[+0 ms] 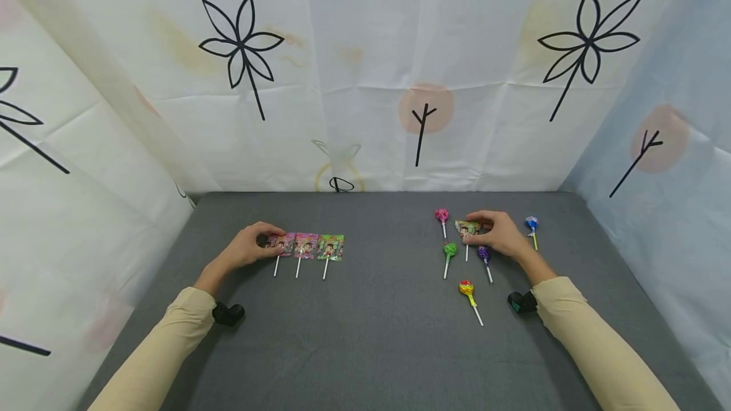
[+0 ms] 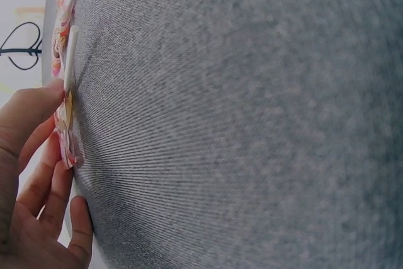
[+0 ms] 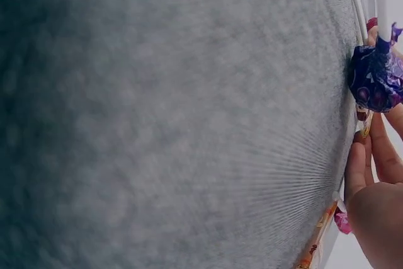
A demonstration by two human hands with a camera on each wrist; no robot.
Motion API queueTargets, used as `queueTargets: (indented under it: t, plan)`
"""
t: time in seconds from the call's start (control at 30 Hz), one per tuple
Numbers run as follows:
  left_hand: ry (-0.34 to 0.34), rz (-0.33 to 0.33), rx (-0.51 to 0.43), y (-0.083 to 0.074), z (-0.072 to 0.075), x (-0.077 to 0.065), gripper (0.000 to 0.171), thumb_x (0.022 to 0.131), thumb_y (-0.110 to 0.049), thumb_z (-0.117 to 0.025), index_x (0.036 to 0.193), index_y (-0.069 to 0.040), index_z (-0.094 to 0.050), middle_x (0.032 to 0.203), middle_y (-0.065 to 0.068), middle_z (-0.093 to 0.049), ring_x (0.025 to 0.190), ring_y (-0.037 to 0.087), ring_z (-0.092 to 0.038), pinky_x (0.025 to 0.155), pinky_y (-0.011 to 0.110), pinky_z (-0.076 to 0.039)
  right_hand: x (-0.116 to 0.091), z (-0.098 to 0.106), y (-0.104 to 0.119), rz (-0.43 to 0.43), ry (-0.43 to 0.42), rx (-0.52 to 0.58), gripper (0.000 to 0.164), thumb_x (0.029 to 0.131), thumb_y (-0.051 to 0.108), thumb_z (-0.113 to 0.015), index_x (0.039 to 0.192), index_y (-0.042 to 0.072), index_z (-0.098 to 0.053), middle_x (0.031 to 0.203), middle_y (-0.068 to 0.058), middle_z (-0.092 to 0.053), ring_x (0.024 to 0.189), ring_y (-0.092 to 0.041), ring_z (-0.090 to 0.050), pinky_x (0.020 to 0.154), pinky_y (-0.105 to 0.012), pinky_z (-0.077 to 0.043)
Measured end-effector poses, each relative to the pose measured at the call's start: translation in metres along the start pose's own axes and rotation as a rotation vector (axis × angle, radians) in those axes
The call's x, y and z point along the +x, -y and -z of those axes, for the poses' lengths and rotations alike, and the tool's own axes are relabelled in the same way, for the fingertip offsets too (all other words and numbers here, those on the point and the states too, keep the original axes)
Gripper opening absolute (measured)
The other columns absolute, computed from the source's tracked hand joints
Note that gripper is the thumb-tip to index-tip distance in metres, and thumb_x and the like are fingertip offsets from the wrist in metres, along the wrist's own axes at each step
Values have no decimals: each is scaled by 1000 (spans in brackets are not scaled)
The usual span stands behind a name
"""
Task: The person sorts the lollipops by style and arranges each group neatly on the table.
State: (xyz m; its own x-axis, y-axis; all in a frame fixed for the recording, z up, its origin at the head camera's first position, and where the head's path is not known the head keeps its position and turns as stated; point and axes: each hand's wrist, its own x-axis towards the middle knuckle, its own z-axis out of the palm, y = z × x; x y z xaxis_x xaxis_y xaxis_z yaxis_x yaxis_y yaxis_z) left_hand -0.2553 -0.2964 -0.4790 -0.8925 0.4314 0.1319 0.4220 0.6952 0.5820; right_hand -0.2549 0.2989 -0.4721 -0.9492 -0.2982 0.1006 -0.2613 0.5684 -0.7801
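At the left, three flat-packed lollipops lie in a row, sticks toward me. My left hand [image 1: 255,244] pinches the leftmost, a pink-wrapped lollipop [image 1: 283,244], by its edges. Beside it are another pink one [image 1: 306,245] and a green one [image 1: 331,248]. Farther right, my right hand [image 1: 498,233] pinches a flat green-and-yellow lollipop [image 1: 467,228] between thumb and finger, its stick pointing toward me. Just below that hand lies a purple ball lollipop [image 1: 483,253], large in the right wrist view, where it partly hides the fingers [image 3: 384,149].
Around the right hand lie ball lollipops: pink [image 1: 441,215], green [image 1: 450,250], yellow-red [image 1: 466,288] and blue [image 1: 532,224]. A grey cloth [image 1: 354,335] covers the table. Printed white curtains [image 1: 354,68] stand behind and at both sides.
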Motion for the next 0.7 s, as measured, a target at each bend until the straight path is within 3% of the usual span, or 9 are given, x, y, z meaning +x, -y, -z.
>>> queueTargets:
  t: [0.17,0.37,0.57,0.7]
  plan:
    - [6,9,-12,0,0,0,38,90,-20,-82,122,-3,-71,120,16,-63,107,34,-58,92,58,-42,-2,3,-2,-41,-18,62,53,87,11,-83,129,-11,-61,127,-28,-61,117,-42,-57,97,-50,-45]
    - [2,4,-14,-1,1,-1,37,90,-19,-82,121,-2,-71,120,16,-63,106,34,-58,91,58,-43,-5,3,1,-66,-35,108,54,88,8,-82,131,-13,-58,129,-31,-59,119,-46,-56,96,-48,-47]
    - [-4,-3,-6,0,0,-1,37,90,-20,-81,121,-3,-71,119,16,-63,105,34,-58,90,58,-43,-6,3,3,-114,-56,154,53,88,8,-82,131,-13,-58,129,-31,-59,118,-44,-57,85,-25,-50]
    - [-3,-2,-11,1,0,0,37,90,-20,-82,121,-3,-72,119,15,-63,105,33,-58,90,58,-43,-7,3,4,-134,-69,168,51,88,9,-82,129,-13,-59,126,-30,-60,114,-42,-59,80,-20,-49]
